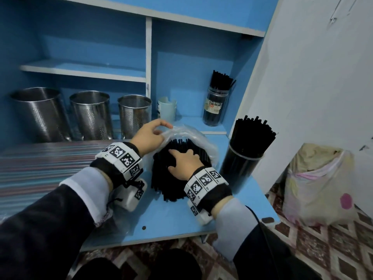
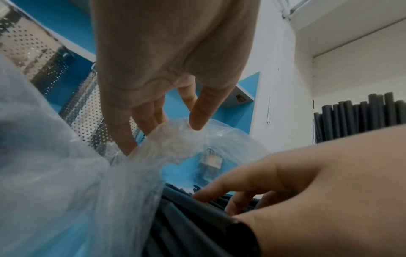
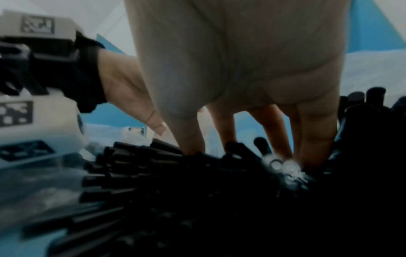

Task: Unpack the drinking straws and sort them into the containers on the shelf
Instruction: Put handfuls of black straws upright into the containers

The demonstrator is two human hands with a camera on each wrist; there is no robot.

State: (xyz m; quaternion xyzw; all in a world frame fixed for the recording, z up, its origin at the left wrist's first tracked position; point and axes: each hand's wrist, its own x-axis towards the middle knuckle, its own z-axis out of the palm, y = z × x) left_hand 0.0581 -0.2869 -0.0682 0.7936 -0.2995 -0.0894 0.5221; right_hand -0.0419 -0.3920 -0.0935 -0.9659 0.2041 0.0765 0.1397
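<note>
My left hand (image 1: 148,136) pinches the plastic bag (image 1: 193,136) open on the desk (image 1: 171,217) while my right hand (image 1: 184,163) presses spread fingers on the straws (image 1: 161,176); loose bundle could spill if tugged.

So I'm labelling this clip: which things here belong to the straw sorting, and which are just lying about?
Job:
straw bundle
plastic bag, pinched by left hand
right hand on the straws
clear tube
jar
steel holders

Lying about:
white cup
floor sack
</note>
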